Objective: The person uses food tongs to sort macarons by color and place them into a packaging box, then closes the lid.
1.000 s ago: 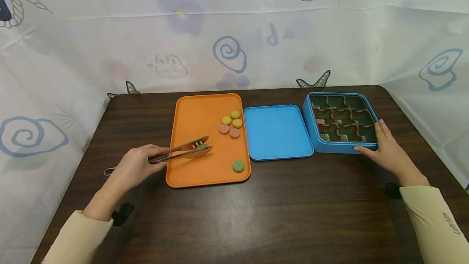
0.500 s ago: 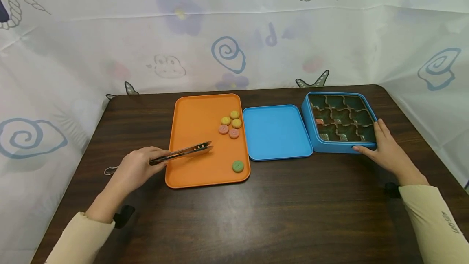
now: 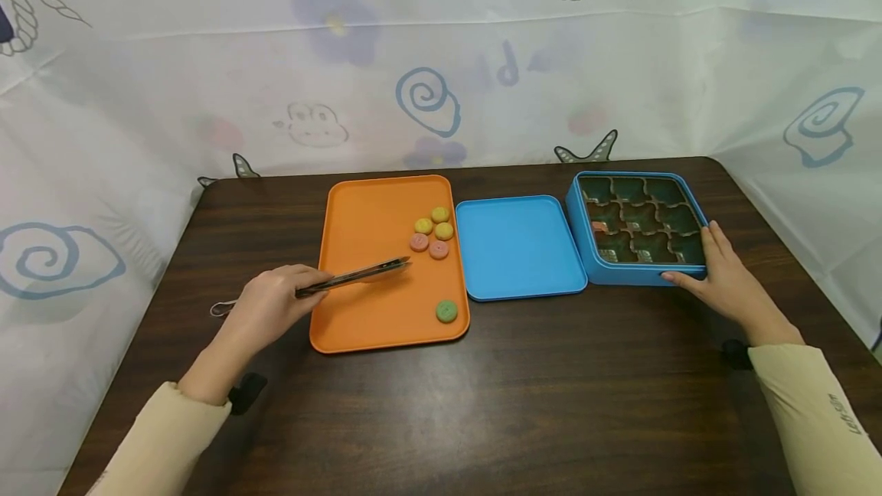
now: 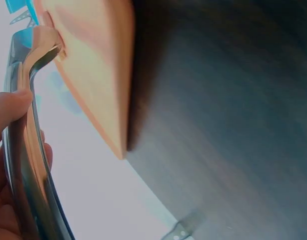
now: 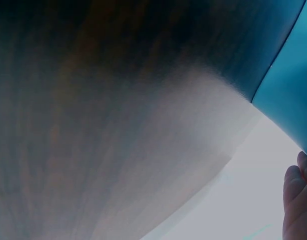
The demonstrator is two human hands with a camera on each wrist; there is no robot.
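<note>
My left hand (image 3: 279,301) grips metal tongs (image 3: 361,275) over the orange tray (image 3: 365,209), thumb on one arm in the left wrist view. The tongs' arms are close together and seen edge-on; I cannot tell whether a green disc sits between their tips. Another green button-like disc (image 3: 446,311) lies near the tray's front right corner. Farther back are yellow discs (image 3: 444,231) and pink discs (image 3: 438,249). My right hand (image 3: 733,289) rests at the front right corner of a blue box (image 3: 644,275), thumb at its front wall, straight fingers along its right side.
A flat blue tray or lid (image 3: 521,247) lies between the orange tray and the box. The box has a dark divided insert (image 3: 642,219), with a pinkish piece (image 3: 599,226) in a left compartment. A patterned white cloth (image 3: 510,98) hangs behind the dark table (image 3: 441,419).
The tongs were spread around a green disc; their arms have come together and turned edge-on, hiding it. My left hand has moved slightly right and away from me. My right hand stays at the box.
</note>
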